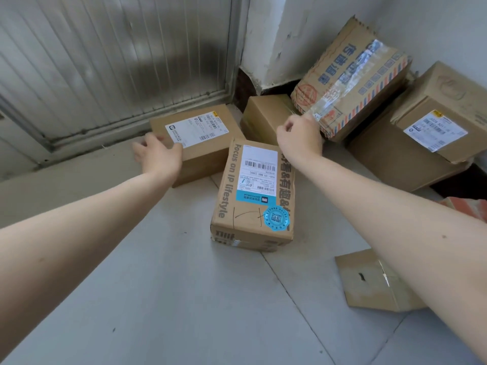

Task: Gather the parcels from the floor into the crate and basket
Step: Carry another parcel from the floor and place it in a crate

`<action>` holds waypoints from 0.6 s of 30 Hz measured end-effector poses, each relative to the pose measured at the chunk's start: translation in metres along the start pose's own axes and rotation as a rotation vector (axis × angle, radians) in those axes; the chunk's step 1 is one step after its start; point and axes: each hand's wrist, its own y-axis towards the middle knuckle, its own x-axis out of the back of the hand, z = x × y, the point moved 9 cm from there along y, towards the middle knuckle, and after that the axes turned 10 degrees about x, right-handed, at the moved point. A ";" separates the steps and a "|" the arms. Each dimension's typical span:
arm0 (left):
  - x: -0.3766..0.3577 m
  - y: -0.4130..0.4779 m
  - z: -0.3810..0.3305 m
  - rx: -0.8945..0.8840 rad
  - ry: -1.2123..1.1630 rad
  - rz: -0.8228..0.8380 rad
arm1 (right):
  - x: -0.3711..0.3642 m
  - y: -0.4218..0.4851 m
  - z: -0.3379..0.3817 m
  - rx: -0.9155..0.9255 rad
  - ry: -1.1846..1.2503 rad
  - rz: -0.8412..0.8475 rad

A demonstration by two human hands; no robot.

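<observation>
Left hand (158,154) rests open on a labelled box (208,154); right hand (300,138), loosely curled and empty, hovers beside a striped box (355,77). Both boxes are sealed.

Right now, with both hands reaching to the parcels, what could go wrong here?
The striped parcel leans tilted on the plain box; pulling at its corner with the right grip may make it slide down. The left grip touches only one end of the labelled box, so a one-handed lift could slip.
</observation>
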 end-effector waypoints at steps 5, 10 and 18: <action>-0.019 0.017 0.030 0.242 -0.196 0.171 | -0.072 0.020 0.038 -0.044 0.063 0.496; -0.028 0.021 0.037 0.328 -0.250 0.184 | -0.101 0.003 0.049 -0.060 0.019 0.704; 0.007 0.034 -0.021 0.032 -0.514 0.122 | -0.089 0.033 0.062 -0.091 0.529 0.375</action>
